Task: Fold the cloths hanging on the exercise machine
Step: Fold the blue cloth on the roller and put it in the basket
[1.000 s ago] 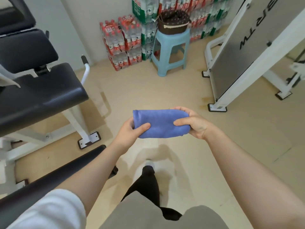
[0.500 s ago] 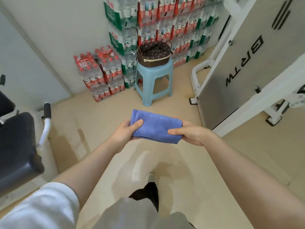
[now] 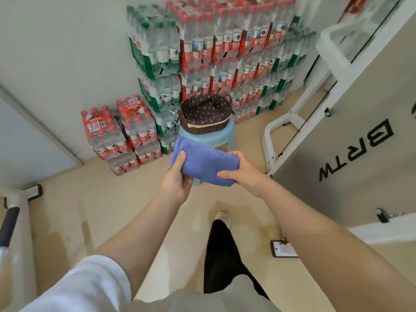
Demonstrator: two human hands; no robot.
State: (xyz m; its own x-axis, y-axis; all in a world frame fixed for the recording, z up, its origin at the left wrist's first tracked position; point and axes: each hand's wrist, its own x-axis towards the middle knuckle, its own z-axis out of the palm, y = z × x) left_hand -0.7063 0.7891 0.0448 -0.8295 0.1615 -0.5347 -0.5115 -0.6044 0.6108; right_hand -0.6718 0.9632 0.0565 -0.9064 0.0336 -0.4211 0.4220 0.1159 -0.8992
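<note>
the cloth (image 3: 206,164) is a blue towel of soft, slightly fuzzy fabric, folded into a thick, compact oblong of several layers. it is held up in the air in front of the person, well above the floor, lying nearly flat with its long side running from upper left to lower right. its left end shows a rounded, stitched hem edge where the layers meet, and its right end is a smooth fold. in the view it hangs just in front of the stool (image 3: 208,137) and basket (image 3: 206,118).

Blue cloth (image 3: 207,164), light-blue stool (image 3: 209,137), brown dotted basket (image 3: 206,113).
</note>
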